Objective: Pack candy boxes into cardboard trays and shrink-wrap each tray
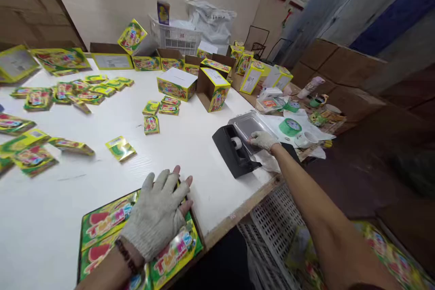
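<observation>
My left hand [159,208], in a cut-fingered white knit glove, lies flat with fingers spread on a group of green and yellow candy boxes [183,244] with watermelon pictures. They sit side by side at the table's front edge, partly hidden by my hand and wrist. My right hand [263,140], gloved the same way, reaches out to the right. Its fingers are closed at the edge of a clear plastic lid [249,127], which looks shallow and rectangular. Just left of that hand stands a black tape dispenser [234,152] with a white roll.
Loose small candy packs [120,148] are scattered over the white table [183,145]. Yellow-green display cartons [212,88] line the back, near a white plastic basket [176,36]. Green tape [290,127] lies at right. A white crate [275,217] stands below the table edge.
</observation>
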`<state>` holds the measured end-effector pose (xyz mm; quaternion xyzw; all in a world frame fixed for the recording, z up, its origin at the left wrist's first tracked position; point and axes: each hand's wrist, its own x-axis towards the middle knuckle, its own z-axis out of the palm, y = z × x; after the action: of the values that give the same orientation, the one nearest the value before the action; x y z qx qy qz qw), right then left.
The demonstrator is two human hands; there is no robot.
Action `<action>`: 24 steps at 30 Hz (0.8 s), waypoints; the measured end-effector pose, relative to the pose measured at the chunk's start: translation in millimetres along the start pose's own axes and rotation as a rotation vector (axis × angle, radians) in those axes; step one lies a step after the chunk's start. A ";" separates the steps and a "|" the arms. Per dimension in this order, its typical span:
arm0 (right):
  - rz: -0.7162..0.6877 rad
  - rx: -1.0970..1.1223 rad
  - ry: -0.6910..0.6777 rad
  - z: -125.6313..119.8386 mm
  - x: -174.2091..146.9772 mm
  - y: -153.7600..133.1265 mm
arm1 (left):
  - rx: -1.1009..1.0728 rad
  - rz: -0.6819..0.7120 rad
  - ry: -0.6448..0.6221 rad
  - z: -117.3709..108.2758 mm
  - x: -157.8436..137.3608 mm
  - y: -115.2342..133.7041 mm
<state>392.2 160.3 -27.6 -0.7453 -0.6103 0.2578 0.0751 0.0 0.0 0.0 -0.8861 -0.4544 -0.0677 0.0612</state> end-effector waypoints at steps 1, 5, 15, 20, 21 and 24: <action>-0.003 0.003 -0.008 -1.7 1.5 0.6 | 0.006 0.001 0.007 -0.6 -0.1 0.0; -0.017 0.030 -0.032 -6.7 4.8 3.1 | 0.017 0.005 0.005 -2.3 -0.2 -0.6; -0.055 0.020 -0.073 -5.8 5.3 2.1 | 0.030 -0.035 -0.018 2.3 -0.2 -0.4; -0.062 -0.028 -0.071 -5.4 2.6 -0.7 | -0.020 -0.057 -0.034 0.5 -0.7 0.6; -0.060 -0.040 -0.068 -6.2 0.7 -2.0 | -0.023 -0.060 -0.035 0.1 -0.9 0.6; -0.048 -0.092 -0.057 -9.8 -6.9 -8.9 | -0.027 -0.059 -0.032 0.1 -1.6 0.5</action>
<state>388.3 157.9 -13.5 -0.7254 -0.6412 0.2486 0.0295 -0.5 -1.6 -0.4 -0.8741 -0.4802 -0.0613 0.0398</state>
